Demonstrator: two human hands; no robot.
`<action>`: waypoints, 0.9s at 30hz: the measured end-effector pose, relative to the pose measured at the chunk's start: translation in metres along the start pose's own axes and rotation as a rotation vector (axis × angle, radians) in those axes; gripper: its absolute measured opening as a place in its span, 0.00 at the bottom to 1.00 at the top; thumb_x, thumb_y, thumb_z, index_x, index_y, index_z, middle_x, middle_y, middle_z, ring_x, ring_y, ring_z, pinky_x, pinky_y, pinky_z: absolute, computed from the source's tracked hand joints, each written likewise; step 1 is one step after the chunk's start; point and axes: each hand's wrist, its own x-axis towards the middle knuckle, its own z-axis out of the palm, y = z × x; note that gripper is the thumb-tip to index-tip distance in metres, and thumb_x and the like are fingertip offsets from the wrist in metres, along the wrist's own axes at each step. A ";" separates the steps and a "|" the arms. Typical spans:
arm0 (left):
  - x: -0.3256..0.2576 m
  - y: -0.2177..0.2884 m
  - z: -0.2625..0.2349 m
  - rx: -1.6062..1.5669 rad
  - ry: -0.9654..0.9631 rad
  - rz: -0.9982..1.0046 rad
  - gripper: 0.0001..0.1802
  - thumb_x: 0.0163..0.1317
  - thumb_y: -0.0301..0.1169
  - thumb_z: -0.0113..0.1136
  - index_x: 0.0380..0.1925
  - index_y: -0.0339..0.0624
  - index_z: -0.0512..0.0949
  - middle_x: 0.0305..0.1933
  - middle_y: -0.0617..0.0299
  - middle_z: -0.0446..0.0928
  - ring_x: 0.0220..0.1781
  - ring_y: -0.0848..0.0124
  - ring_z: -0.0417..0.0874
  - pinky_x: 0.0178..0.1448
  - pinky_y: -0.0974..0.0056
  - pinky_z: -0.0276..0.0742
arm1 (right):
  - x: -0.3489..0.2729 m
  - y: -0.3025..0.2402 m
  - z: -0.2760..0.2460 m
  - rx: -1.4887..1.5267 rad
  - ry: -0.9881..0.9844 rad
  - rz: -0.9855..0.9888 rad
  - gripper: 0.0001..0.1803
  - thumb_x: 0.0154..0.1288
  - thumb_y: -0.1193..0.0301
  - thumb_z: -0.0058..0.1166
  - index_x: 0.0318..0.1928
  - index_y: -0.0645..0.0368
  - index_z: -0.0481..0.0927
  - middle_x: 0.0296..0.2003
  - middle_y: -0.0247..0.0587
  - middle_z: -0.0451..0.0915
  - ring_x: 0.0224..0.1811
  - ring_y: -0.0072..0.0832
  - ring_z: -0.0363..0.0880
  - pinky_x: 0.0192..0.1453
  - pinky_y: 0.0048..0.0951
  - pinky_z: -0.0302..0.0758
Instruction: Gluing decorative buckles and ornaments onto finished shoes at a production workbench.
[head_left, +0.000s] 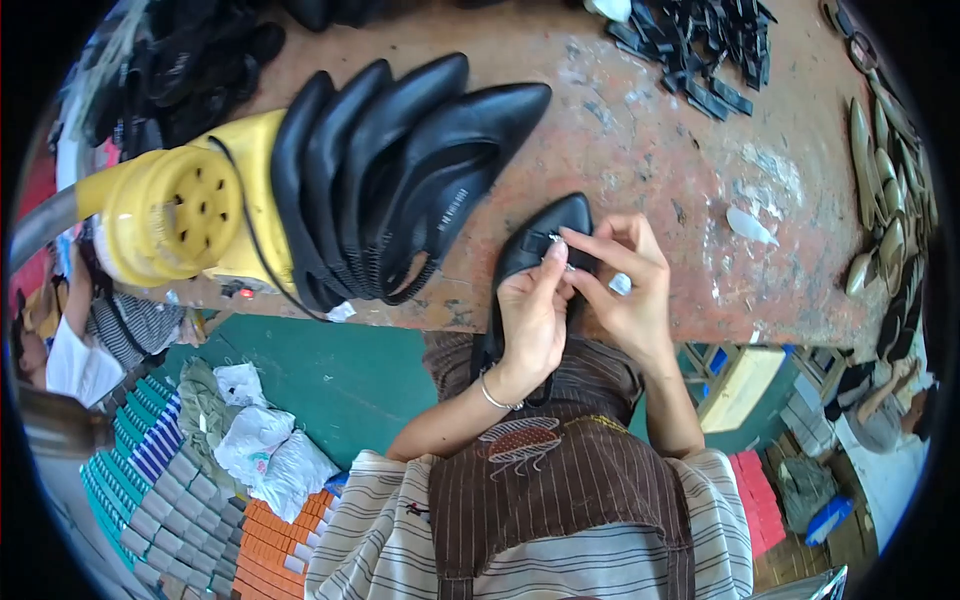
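A single shoe (520,250) is at the table (715,310) edge, between grouped shoes (400,150) left and piled shoes (889,250) right.

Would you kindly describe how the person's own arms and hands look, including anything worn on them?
Both the left hand and the right hand are ungloved, with bare forearms. A thin silvery bracelet circles the left wrist; none shows on the right. The sleeves are pale with dark stripes.

the person wears a brown pinstriped apron (600,490), a pale striped shirt (372,530) and a silver bracelet (489,396).
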 end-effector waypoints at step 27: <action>-0.012 0.168 0.092 1.363 -0.539 0.917 0.25 0.56 0.25 0.61 0.56 0.41 0.72 0.63 0.57 0.67 0.64 0.67 0.69 0.61 0.66 0.70 | -0.021 -0.013 -0.014 0.812 -0.162 0.361 0.10 0.65 0.79 0.48 0.46 0.68 0.74 0.27 0.38 0.81 0.25 0.20 0.80 0.28 0.23 0.76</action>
